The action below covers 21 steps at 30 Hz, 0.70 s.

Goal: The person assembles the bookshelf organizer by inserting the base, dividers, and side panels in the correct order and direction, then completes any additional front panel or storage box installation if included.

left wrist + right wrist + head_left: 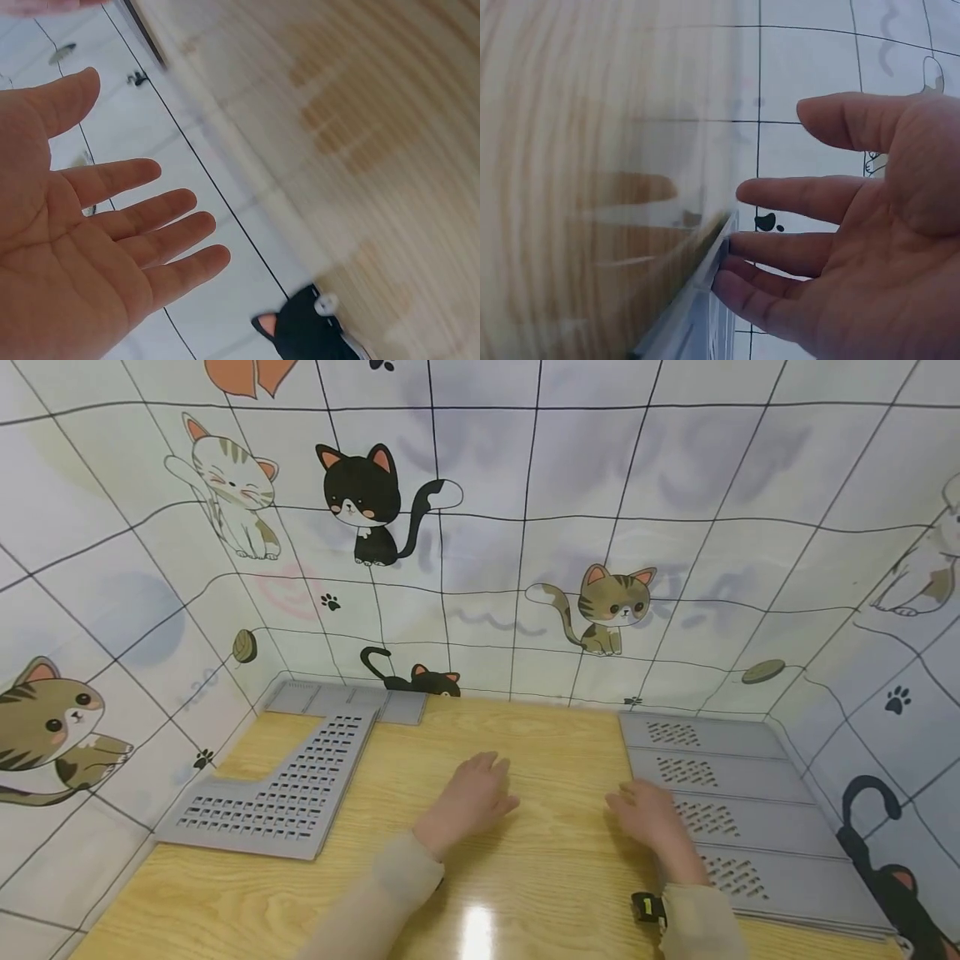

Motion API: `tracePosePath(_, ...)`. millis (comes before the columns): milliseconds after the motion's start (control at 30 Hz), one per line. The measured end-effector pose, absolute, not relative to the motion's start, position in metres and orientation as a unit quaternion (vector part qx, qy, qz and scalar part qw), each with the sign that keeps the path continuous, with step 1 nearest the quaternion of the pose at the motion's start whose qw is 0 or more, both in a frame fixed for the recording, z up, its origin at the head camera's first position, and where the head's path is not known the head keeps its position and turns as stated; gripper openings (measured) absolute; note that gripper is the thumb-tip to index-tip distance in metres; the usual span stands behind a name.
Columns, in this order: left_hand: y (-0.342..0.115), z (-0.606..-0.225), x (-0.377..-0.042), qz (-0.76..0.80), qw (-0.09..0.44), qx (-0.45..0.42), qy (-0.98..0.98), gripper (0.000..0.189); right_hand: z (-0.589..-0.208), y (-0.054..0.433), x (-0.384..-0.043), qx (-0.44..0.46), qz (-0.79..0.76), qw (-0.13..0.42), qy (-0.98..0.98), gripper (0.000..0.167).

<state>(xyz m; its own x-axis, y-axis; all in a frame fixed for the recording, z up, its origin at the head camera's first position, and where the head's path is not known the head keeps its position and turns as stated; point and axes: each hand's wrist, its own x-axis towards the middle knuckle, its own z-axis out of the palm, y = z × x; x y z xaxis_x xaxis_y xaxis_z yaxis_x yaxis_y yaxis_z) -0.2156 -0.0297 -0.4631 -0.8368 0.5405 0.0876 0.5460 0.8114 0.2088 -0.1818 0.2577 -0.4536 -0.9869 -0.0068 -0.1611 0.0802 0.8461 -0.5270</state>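
Contact with the right grey panel [772, 787] is best kept light and even; beside it the right hand [648, 814] is seen in the head view. Four slotted patches [687, 772] are counted there, and one angled panel [296, 802] at left. In the left wrist view, the left hand [71, 255] is spread, nothing held. In the right wrist view, loosely straightened fingers [802, 199] are apparently laid against a grey edge [697, 315], nothing gripped.

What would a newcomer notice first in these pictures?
Probably the seated black cartoon cat on the gridded white back wall. Next, on the yellow wood-grain table, an angled grey slotted panel at left, a grey rectangular one at right. The bare left hand is between them; the right hand at the right panel's edge.
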Motion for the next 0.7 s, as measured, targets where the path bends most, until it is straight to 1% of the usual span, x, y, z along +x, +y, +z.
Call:
tracePosePath(233,-0.002,-0.462,-0.211,-0.094,-0.016,-0.290,-0.952,0.062,-0.448,0.250,-0.180,0.016,-0.398,0.129,0.908,0.054)
tracePosePath(367,0.008,-0.465,-0.207,-0.094,-0.018,-0.296,-0.950,0.060,-0.448,0.244,-0.179,0.011,-0.431,0.138,0.891,0.053)
tracePosePath(433,0.013,-0.467,-0.205,-0.111,-0.028,-0.296,-0.948,0.058,-0.446,0.247,-0.180,0.009,-0.435,0.139,0.889,0.055)
tracePosePath(500,0.018,-0.469,-0.203,-0.139,-0.047,-0.290,-0.946,0.056,-0.443,0.258,-0.180,0.019,-0.427,0.138,0.894,0.059)
tracePosePath(600,0.027,-0.470,-0.200,-0.193,-0.081,-0.277,-0.938,0.052,-0.439,0.286,-0.180,0.044,-0.389,0.114,0.913,0.065)
tracePosePath(700,0.037,-0.470,-0.198,-0.227,-0.104,-0.274,-0.929,0.050,-0.441,0.320,-0.178,0.083,-0.327,0.091,0.937,0.067)
